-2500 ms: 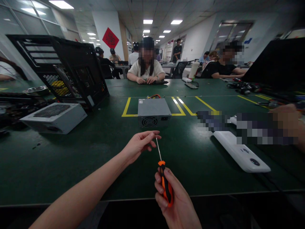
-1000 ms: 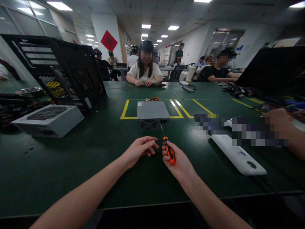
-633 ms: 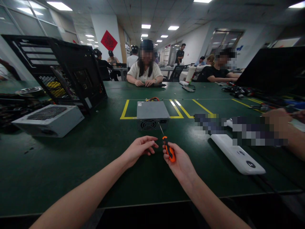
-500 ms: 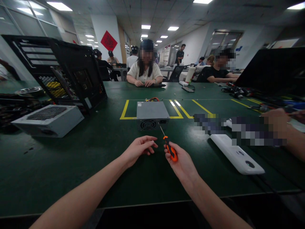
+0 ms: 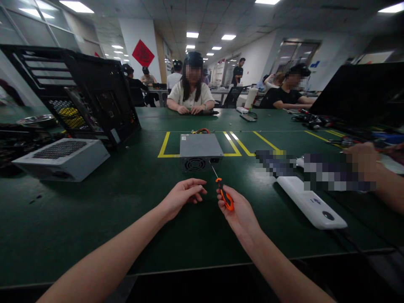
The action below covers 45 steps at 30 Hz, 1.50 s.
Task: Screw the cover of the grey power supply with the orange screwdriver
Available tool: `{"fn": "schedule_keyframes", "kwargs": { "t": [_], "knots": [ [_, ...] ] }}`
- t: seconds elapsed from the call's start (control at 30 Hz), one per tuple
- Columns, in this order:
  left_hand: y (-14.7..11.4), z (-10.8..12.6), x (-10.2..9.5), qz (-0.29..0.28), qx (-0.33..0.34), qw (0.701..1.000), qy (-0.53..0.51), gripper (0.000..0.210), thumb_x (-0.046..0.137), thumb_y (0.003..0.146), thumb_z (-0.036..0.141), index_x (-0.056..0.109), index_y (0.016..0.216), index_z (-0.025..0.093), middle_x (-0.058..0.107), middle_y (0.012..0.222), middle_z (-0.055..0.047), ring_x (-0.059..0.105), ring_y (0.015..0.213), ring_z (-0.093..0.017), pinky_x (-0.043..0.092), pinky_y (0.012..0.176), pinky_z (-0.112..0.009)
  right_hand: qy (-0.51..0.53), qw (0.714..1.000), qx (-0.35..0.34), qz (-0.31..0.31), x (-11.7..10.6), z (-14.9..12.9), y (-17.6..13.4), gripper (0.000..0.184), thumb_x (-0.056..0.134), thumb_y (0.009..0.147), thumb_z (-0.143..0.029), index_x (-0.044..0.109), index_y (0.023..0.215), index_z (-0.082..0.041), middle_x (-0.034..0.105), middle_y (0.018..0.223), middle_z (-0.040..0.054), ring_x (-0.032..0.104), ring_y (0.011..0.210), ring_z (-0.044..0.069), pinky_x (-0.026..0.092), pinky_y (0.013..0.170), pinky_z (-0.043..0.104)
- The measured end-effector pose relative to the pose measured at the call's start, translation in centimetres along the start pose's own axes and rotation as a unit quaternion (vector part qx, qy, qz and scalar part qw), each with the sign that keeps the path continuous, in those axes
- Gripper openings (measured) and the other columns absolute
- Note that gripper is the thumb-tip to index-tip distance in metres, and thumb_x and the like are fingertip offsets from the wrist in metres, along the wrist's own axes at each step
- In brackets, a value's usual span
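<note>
My right hand (image 5: 238, 206) grips an orange-and-black screwdriver (image 5: 226, 195), its thin shaft pointing away from me. The tip reaches up to the front face of a grey computer power supply (image 5: 201, 145), between the fan grille and the power socket; whether it touches, I cannot tell. On the green table (image 5: 176, 256), the power supply overlaps a yellow tape outline, with coloured cables behind it. My left hand (image 5: 186, 193) is just in front of the power supply, fingers loosely curved and apart, holding nothing.
To the left are a second power supply (image 5: 61, 158), a black computer case (image 5: 104, 97) and a metal bowl (image 5: 37, 120). A white device (image 5: 311, 202) lies at right, near another person's hand (image 5: 362, 160). A black monitor (image 5: 362, 92) stands beyond. One person (image 5: 191, 92) sits opposite.
Both hands and the screwdriver hold nearly the same pose. The whole view has shifted very slightly. The power supply has not visibly moved on the table.
</note>
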<state>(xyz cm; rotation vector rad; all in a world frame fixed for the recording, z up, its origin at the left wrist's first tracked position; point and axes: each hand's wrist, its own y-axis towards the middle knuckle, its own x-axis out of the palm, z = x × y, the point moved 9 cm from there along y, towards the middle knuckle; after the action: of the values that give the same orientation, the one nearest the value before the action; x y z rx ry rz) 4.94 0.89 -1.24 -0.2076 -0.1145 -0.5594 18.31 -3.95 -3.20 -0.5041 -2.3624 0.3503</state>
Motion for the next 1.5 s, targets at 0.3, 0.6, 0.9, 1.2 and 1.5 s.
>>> {"fn": "schedule_keyframes", "kwargs": {
  "t": [0.3,0.6,0.9,1.2,1.5],
  "knots": [
    [-0.1,1.2,-0.8,0.045,0.052,0.995,0.077,0.030,0.056,0.080,0.030,0.057,0.106,0.015,0.061,0.089,-0.005,0.054,0.067,-0.010,0.040,0.061,-0.023,-0.065,0.995,-0.073,0.011,0.0,-1.9,-0.6,0.021,0.071,0.066,-0.022,0.059,0.082,-0.015,0.061,0.072,0.0001,0.056,0.060,0.007,0.047,0.047,0.014],
    [-1.4,6.3,-2.5,0.198,0.313,0.835,0.406,0.020,0.048,0.085,0.022,0.059,0.101,0.018,0.059,0.098,-0.006,0.056,0.091,-0.018,0.045,0.082,-0.034,-0.370,0.868,-0.324,-0.064,3.1,-8.5,-2.0,0.024,0.055,0.079,-0.033,0.060,0.097,-0.017,0.059,0.099,0.0064,0.060,0.084,0.016,0.052,0.078,0.036],
    [-0.2,6.7,-0.7,0.195,0.346,0.622,0.675,0.032,0.046,0.083,0.015,0.055,0.113,0.019,0.030,0.144,-0.006,0.024,0.134,-0.024,0.021,0.110,-0.048,-0.504,0.556,-0.660,-0.047,8.4,-12.0,-5.5,0.019,0.055,0.079,-0.020,0.047,0.097,-0.022,0.056,0.093,0.0050,0.056,0.088,0.020,0.048,0.078,0.039],
    [-0.1,6.3,-1.2,0.184,0.320,0.612,0.700,0.032,0.043,0.085,0.019,0.052,0.116,0.017,0.024,0.147,-0.007,0.021,0.135,-0.025,0.017,0.110,-0.050,-0.438,0.563,-0.694,-0.100,6.4,-10.9,-3.7,0.034,0.055,0.077,-0.009,0.042,0.106,-0.021,0.051,0.097,0.0063,0.054,0.091,0.019,0.051,0.075,0.036],
    [0.0,6.0,-1.0,0.174,0.322,0.630,0.685,0.029,0.045,0.084,0.016,0.053,0.111,0.018,0.021,0.148,-0.008,0.016,0.136,-0.025,0.023,0.108,-0.050,-0.414,0.464,-0.777,-0.096,6.6,-10.5,-7.3,0.030,0.057,0.077,-0.006,0.049,0.102,-0.021,0.058,0.093,0.0044,0.057,0.087,0.017,0.051,0.075,0.035]
  ]
}}
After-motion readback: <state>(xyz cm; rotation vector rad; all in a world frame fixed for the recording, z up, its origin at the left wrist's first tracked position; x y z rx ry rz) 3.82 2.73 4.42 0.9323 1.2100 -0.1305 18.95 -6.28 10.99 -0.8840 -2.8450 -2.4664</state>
